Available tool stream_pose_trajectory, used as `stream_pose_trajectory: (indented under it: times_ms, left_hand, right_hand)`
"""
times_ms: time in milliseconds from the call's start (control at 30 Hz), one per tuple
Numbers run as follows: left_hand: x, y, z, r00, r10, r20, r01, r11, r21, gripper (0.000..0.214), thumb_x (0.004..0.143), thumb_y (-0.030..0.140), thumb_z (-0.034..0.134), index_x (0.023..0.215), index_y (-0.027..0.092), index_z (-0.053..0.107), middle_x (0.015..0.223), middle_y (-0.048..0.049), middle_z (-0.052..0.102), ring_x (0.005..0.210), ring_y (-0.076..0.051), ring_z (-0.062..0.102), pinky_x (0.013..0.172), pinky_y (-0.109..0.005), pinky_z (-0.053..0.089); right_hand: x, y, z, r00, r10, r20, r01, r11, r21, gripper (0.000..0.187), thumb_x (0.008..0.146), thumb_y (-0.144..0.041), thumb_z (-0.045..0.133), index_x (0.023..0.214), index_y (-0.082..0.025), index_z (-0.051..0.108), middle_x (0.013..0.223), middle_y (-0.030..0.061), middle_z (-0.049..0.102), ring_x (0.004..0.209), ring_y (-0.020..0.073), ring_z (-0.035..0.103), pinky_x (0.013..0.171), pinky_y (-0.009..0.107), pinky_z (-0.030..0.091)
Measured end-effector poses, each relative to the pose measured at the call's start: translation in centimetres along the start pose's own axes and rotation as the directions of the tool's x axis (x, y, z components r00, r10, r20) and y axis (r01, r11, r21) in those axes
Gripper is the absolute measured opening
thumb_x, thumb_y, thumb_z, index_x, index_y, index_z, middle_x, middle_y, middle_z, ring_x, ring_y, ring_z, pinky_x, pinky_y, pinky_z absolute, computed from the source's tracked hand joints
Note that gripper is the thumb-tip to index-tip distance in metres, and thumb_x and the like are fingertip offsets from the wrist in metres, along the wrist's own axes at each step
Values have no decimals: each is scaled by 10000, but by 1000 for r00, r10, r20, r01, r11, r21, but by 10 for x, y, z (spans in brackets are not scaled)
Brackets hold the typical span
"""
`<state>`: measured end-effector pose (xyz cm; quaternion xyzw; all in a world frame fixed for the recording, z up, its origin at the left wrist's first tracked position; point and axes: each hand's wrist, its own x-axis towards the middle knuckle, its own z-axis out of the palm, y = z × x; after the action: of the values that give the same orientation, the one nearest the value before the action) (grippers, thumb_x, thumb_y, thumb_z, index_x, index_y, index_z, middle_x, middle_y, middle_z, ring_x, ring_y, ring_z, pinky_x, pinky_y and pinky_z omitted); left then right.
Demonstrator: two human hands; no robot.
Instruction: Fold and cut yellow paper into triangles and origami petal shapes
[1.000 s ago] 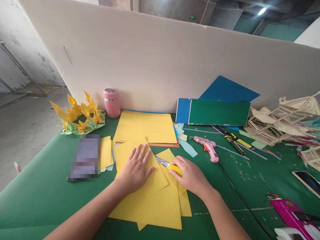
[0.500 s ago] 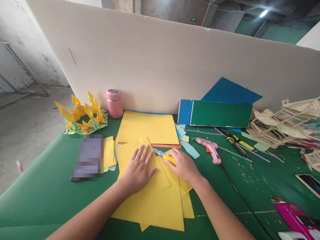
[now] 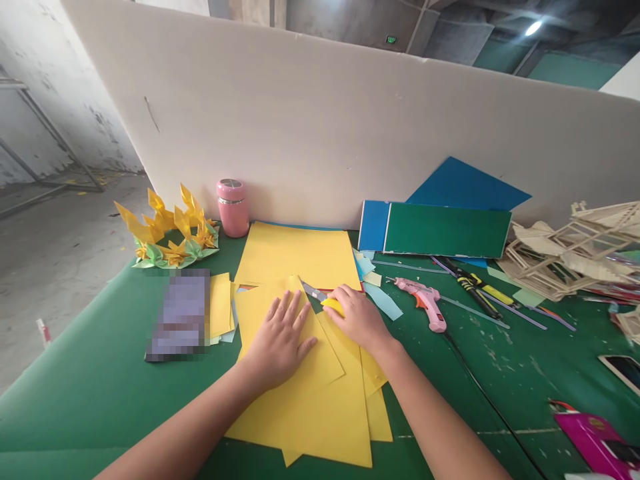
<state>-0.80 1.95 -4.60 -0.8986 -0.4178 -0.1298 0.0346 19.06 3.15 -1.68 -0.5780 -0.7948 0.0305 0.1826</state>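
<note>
Right grip (image 3: 357, 320) on cutter (image 3: 333, 307), beside paper edge (image 3: 325, 352)

My left hand (image 3: 280, 343) lies flat on overlapping yellow sheets (image 3: 310, 423), while my right hand (image 3: 361, 319) grips a yellow utility knife (image 3: 333, 306), its blade near their far edge. A pink glue gun (image 3: 426, 305) lies to my right on the green table (image 3: 75, 387).

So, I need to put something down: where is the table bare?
Left front: the table between its edge, the blurred item and the left arm. Right: a strip between right arm and cord, a wider patch between cord, tools and phone. Crowded: the middle, with paper and knife, and back right, around tools and model.
</note>
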Motion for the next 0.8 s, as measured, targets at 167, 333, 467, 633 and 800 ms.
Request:
stream_pose_trajectory:
  times_ms: [167, 333, 467, 633, 800]
  left_hand:
    - [0, -1, 0, 1000, -7, 19, 7, 1000, -1, 650, 951, 571, 219, 1420, 149, 380, 1496, -150, 336, 1397, -336, 238, 1113, -503, 271]
    - [0, 1, -1, 1000, -10, 21, 11, 1000, -23, 657, 950, 569, 235, 1411, 127, 388, 1495, -165, 331, 1395, -348, 235, 1111, -511, 272]
    - [2, -1, -6, 999, -30, 25, 32, 997, -68, 565, 954, 517, 310, 1369, 156, 440, 1483, -142, 371, 1381, -327, 292, 1098, -500, 306]
    - [6, -17, -12, 986, -165, -41, 158, 978, -133, 443, 947, 384, 366, 1331, 181, 455, 1457, -134, 412, 1331, -278, 391, 1065, -460, 364]
    - [11, -35, -13, 950, -311, -26, 310, 949, -58, 604, 861, 450, 498, 1361, 123, 406, 1445, -199, 406, 1360, -372, 317, 1077, -547, 290]
  right_hand:
    - [9, -1, 3, 1000, -12, -15, 11, 1000, -22, 39, 878, -207, 541, 908, -196, 563, 934, 62, 648, 867, 209, 623, 705, 292, 472]
    - [13, 1, 4, 998, 18, -62, -22, 998, -62, 58, 889, -217, 536, 919, -186, 575, 943, 79, 648, 886, 227, 621, 725, 300, 470]
    - [13, 8, 1, 990, 66, -125, -79, 992, -102, 116, 915, -247, 506, 957, -182, 593, 968, 92, 644, 904, 238, 610, 731, 310, 465]
    - [13, 20, -1, 975, 124, -185, -153, 976, -153, 175, 926, -253, 491, 1027, -185, 618, 993, 110, 647, 884, 258, 595, 696, 334, 448]
    - [17, 26, -1, 970, 143, -194, -178, 968, -178, 186, 909, -220, 519, 1051, -197, 637, 1005, 107, 661, 884, 268, 589, 716, 351, 442]
